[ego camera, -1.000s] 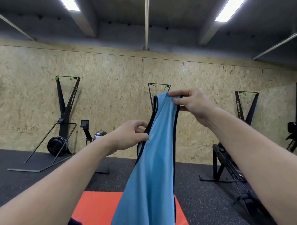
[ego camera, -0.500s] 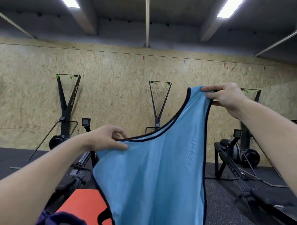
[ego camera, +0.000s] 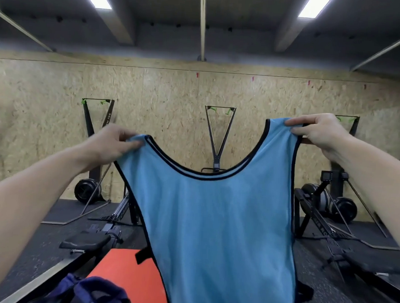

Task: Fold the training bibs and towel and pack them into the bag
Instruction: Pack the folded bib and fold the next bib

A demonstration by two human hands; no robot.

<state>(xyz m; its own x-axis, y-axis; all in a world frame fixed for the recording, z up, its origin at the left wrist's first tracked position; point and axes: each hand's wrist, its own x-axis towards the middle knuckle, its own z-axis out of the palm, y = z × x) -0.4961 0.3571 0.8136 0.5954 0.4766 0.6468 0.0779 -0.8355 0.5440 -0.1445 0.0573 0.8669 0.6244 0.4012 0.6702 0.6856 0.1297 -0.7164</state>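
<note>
A light blue training bib (ego camera: 219,221) with black trim hangs spread out in front of me at chest height. My left hand (ego camera: 112,145) pinches its left shoulder strap. My right hand (ego camera: 316,131) pinches the right shoulder strap, held a little higher. The neckline curves down between the two hands. The bib's lower part runs out of the frame. A dark navy bag (ego camera: 92,291) shows at the bottom left, partly cut off. No towel is in view.
An orange mat (ego camera: 122,269) lies on the dark rubber floor below the bib. Rowing machines (ego camera: 99,236) stand left and right (ego camera: 329,207). Ski trainers (ego camera: 218,138) line the chipboard wall behind.
My left hand slid up along the neckline to the left shoulder strap and moved left. The bib now hangs fully spread between both hands.
</note>
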